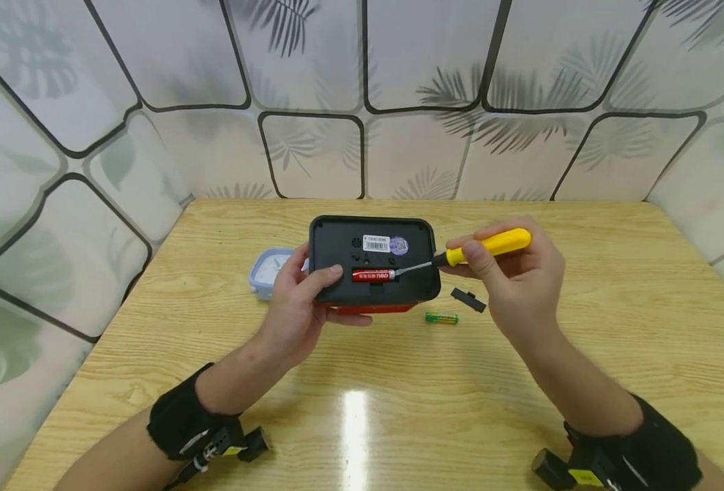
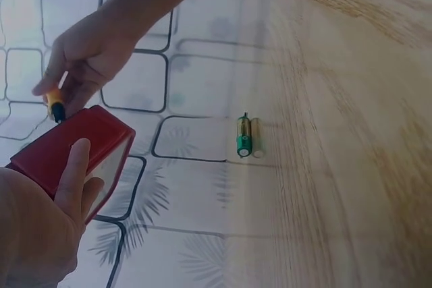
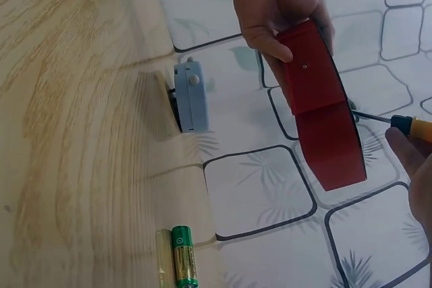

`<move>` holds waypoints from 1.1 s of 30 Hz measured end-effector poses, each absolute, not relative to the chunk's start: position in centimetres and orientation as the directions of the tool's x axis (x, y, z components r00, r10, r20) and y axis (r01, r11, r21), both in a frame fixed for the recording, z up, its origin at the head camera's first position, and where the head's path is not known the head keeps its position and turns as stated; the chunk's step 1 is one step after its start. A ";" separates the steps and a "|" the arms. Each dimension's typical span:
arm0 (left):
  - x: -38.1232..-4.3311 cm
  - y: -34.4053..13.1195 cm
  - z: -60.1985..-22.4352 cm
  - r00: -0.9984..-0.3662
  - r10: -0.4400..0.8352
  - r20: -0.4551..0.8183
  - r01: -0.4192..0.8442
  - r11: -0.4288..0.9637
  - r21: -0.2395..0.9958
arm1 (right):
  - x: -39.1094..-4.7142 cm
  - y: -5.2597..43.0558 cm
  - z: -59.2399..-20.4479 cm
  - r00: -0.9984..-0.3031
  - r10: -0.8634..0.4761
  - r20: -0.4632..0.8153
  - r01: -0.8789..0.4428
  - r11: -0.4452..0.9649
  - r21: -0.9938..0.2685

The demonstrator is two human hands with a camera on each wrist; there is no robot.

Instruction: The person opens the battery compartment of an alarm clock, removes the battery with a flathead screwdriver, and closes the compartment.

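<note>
Over the wooden table [image 1: 435,416], I see the black-and-red device [image 1: 375,258], gripped along one side by the left hand [image 1: 297,303], thumb against its back. The right hand [image 1: 515,283] pinches the yellow screwdriver [image 1: 456,256], its tip at one end of the red battery [image 1: 372,275] in its slot. This looks like prying: I'd brace the device firmly, angle the blade shallow and lever gently

A wood-grain table [image 1: 472,395] fronts a pale leaf-patterned wall [image 1: 417,150], white glare [image 1: 355,436] streaking its top
</note>
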State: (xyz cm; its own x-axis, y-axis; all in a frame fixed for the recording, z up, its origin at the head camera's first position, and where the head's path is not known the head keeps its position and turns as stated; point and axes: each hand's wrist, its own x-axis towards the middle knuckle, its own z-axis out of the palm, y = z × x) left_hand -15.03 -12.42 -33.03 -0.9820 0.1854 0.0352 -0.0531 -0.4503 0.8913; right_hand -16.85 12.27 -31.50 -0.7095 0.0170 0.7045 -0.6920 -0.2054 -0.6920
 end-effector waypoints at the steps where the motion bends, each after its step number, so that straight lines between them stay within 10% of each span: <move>1: -15.0 -12.4 -33.0 -0.982 0.183 0.036 -0.051 -0.447 0.893 | -16.7 12.2 -31.4 -0.682 0.012 0.731 -0.720 -0.183 -0.669; 15: -14.7 -12.1 -33.0 -0.984 0.172 0.046 -0.031 -0.417 0.908 | -16.1 11.8 -31.2 -0.555 -0.075 0.828 -0.832 0.039 -0.554; 33: -14.9 -12.4 -32.9 -0.984 0.178 -0.005 -0.082 -0.431 0.898 | -17.2 12.5 -31.8 -0.778 0.008 0.628 -0.619 -0.179 -0.765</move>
